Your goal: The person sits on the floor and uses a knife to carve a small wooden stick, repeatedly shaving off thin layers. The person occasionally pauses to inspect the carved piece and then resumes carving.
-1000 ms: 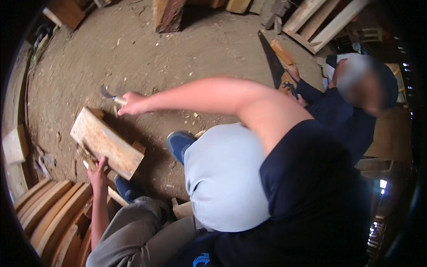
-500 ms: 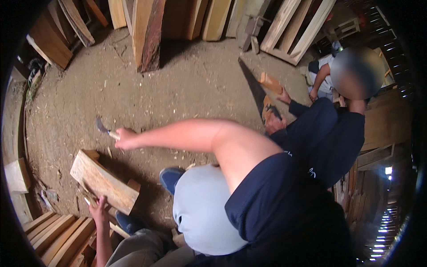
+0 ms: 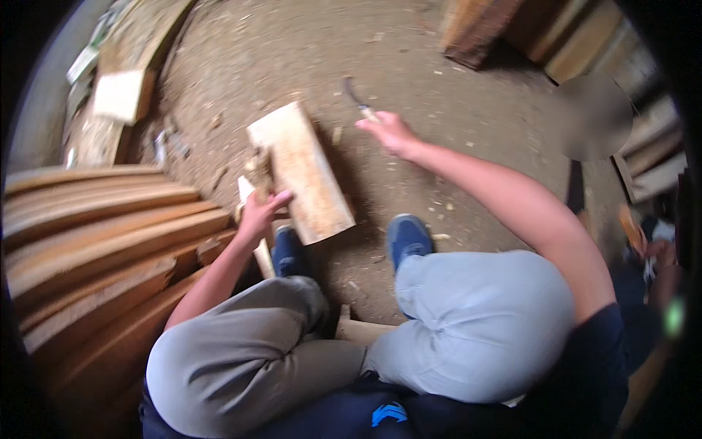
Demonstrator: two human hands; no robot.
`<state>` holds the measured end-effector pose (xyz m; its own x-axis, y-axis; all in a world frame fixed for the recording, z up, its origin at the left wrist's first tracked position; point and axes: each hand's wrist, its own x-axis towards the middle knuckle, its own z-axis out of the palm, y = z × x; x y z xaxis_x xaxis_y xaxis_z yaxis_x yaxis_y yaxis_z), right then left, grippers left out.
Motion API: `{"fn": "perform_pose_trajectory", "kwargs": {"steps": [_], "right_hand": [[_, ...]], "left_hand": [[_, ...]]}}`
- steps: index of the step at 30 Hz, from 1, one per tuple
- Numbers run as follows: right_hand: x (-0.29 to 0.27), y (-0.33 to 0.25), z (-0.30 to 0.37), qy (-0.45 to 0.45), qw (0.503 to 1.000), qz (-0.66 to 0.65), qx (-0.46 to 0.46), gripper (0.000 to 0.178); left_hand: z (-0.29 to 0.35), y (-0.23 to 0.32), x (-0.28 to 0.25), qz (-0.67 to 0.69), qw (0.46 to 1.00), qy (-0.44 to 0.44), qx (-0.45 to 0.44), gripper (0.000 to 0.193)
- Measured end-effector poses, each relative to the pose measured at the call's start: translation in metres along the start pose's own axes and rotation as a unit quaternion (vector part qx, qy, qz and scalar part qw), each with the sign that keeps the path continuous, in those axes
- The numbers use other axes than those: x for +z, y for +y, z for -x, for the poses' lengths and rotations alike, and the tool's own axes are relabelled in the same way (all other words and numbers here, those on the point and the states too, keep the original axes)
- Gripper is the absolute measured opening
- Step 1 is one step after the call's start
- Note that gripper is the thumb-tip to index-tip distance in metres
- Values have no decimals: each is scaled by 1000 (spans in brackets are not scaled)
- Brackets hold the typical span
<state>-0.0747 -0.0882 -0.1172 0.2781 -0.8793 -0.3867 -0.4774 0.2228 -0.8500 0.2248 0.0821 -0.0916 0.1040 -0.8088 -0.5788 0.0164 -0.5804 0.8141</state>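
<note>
My right hand is wrapped around the pale handle of a small curved knife, its dark hooked blade held out away from me above the dirt floor. Low on the left, my left hand is closed around a thin pale wooden slat that slants past my left shoe. Its fingers are close to the edge of a thick, light wooden block, lying tilted between the two hands. Whether they touch the block I cannot tell.
Curved boards are stacked beside my left leg. More timber stands at the far right. A saw blade shows at the right, near a person with a piece of wood. Wood chips litter the dirt floor.
My view has swung left and down, so the block and both hands appear farther right. The co-worker has slid to the right rim. Both hands keep hold of the knife and slat.
</note>
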Motion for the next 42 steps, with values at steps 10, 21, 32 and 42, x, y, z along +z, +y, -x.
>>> {"fn": "perform_pose_trajectory", "kwargs": {"steps": [10,21,32,42], "right_hand": [[6,-44,29,-99,991,-86,-22,33],[40,-87,42,-85,977,118,-155,53],[4,-154,58,-19,848,505,-159,29],[22,-152,88,-164,845,406,-308,28]], "left_hand": [[20,2,1,10,993,106,50,35],[8,-1,12,57,984,120,120,42],[2,13,-22,159,931,271,185,28],[11,14,-18,191,919,290,187,28]]}}
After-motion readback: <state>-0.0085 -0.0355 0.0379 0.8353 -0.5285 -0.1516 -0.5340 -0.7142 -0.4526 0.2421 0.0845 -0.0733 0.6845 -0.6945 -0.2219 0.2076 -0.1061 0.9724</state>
